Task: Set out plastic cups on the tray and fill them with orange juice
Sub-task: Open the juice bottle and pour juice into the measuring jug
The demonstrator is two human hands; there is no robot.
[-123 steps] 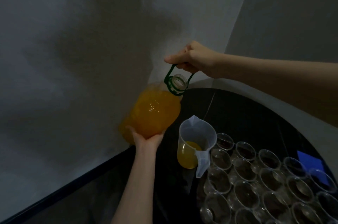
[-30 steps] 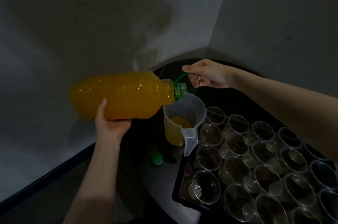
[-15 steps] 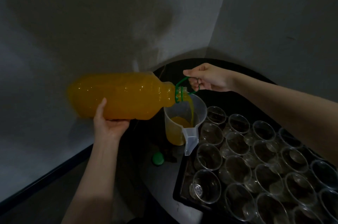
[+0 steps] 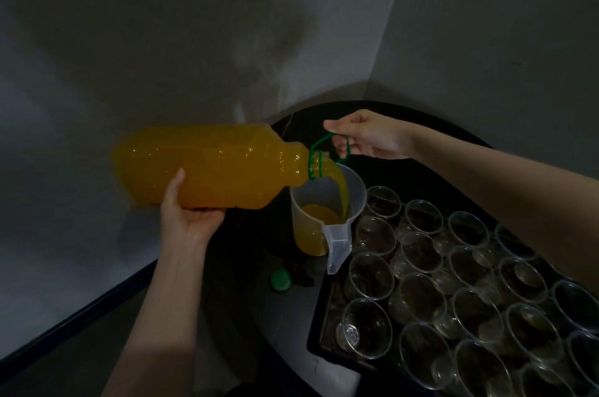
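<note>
A large bottle of orange juice point(image 4: 214, 166) lies almost level above the table, its mouth over a clear plastic jug point(image 4: 327, 218). A stream of juice runs from the mouth into the jug, which is partly filled. My left hand point(image 4: 191, 215) cups the bottle's underside near its base. My right hand point(image 4: 366, 134) grips the green carry handle point(image 4: 337, 145) at the bottle's neck. Several empty clear plastic cups point(image 4: 418, 299) stand packed together on a black tray point(image 4: 316, 340) to the right of the jug.
The bottle's green cap point(image 4: 281, 279) lies on the dark round table point(image 4: 259, 309) in front of the jug. Grey walls meet in a corner close behind the table. The table's edge curves at the lower left.
The bottle went from raised and upright to lying level over the jug. Within the last half second the juice stream has thickened and the jug's level has risen.
</note>
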